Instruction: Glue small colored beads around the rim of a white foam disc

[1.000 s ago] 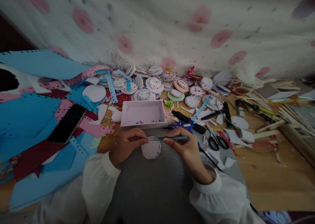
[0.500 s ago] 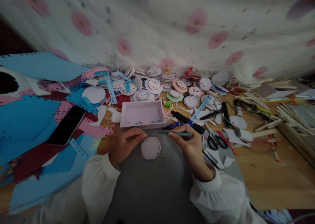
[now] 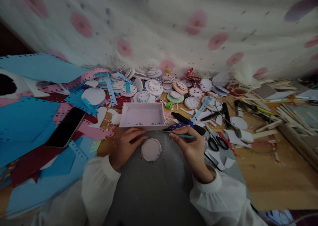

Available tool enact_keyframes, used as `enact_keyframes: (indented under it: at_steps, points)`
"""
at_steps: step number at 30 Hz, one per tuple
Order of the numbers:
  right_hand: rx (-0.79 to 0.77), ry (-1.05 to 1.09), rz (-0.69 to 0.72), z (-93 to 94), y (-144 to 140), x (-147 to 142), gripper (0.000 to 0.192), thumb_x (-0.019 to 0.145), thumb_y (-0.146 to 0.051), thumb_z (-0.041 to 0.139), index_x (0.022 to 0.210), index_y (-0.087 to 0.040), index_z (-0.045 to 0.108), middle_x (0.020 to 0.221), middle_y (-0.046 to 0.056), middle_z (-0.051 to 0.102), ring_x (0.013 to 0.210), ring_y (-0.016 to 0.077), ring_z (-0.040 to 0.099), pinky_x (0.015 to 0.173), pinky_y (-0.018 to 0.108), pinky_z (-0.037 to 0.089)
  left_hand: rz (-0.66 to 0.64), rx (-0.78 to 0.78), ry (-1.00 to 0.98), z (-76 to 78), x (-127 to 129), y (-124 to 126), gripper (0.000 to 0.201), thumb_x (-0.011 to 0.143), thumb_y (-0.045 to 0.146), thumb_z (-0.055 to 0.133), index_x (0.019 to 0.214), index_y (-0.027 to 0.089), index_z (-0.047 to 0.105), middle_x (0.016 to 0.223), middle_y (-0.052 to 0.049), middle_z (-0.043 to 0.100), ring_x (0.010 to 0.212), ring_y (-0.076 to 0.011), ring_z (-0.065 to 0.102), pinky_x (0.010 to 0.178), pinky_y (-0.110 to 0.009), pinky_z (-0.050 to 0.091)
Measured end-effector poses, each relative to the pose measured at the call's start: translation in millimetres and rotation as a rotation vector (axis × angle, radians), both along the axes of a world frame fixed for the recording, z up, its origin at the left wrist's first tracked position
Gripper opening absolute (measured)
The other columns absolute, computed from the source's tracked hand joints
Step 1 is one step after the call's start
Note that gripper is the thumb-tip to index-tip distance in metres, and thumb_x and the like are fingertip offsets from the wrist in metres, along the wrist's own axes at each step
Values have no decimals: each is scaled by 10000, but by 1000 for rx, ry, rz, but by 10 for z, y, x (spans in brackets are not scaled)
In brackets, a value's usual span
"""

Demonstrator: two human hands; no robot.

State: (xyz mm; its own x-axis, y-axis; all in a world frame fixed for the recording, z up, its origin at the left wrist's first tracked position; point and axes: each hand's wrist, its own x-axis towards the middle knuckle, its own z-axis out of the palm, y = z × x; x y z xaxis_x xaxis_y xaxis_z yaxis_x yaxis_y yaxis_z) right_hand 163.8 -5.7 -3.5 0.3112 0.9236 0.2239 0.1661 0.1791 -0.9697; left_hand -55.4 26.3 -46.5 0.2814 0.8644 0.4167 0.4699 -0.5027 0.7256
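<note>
Right hand (image 3: 190, 145) was curled around a thin teal-handled tool (image 3: 177, 134), pinched between thumb and fingers; the tool lay nearly level, its tip pointing left toward the shallow pink tray (image 3: 141, 115). What kind of tool could not be told. Left hand (image 3: 125, 145) rested on the grey mat (image 3: 154, 183), fingers loosely bent, fingertips (image 3: 140, 136) just beside the upper left edge of the round pink disc (image 3: 151, 150); whether they touched it could not be told, and nothing was seen gripped in that hand. The disc lay flat on the mat between the two hands, just in front of the tray, with small coloured dots near its lower edge. Scissors (image 3: 216, 141) lay to the right of the right hand; a dark phone (image 3: 66, 126) lay well apart to the left, on blue and pink paper scraps (image 3: 27, 120).
</note>
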Motion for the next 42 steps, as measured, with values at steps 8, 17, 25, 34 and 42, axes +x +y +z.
enact_keyframes:
  at_steps: [8,17,25,34,42]
  points:
    - [214,-101,-10,-32,-59,-58,115,725,-166,736,687,-206,635,686,5,692,679,159,659,623,283,531,-226,-107,-41,138,-28,-47,223,930,279,502,985,172,690,1044,-102,647,1012,-202,613,897,-338,497]
    - [200,-124,-54,-48,-47,-49,118,729,-189,732,692,-210,622,686,10,685,685,171,660,627,309,534,-488,-290,81,234,-41,-78,311,959,199,369,1136,187,623,1007,-72,698,947,-182,642,852,-301,491]
    - [543,-485,37,-91,-171,-71,210,755,-62,673,837,-250,625,790,14,730,681,166,668,599,321,499,-434,-308,-199,259,-80,-54,493,987,415,291,997,163,716,1034,-123,675,1012,-243,608,940,-389,446]
    - [771,-1070,314,-129,-271,-262,199,875,-92,528,891,-243,658,933,21,749,655,143,595,549,299,448,-360,-555,-277,267,72,-143,352,887,432,550,778,139,712,848,-77,669,869,-204,612,822,-321,473]
    - [518,-942,398,-86,-97,-51,250,831,-78,458,1001,-205,590,995,80,621,892,202,565,726,331,466,-240,-660,-311,128,63,-134,221,864,291,548,733,152,659,762,-24,640,752,-155,582,715,-258,464]
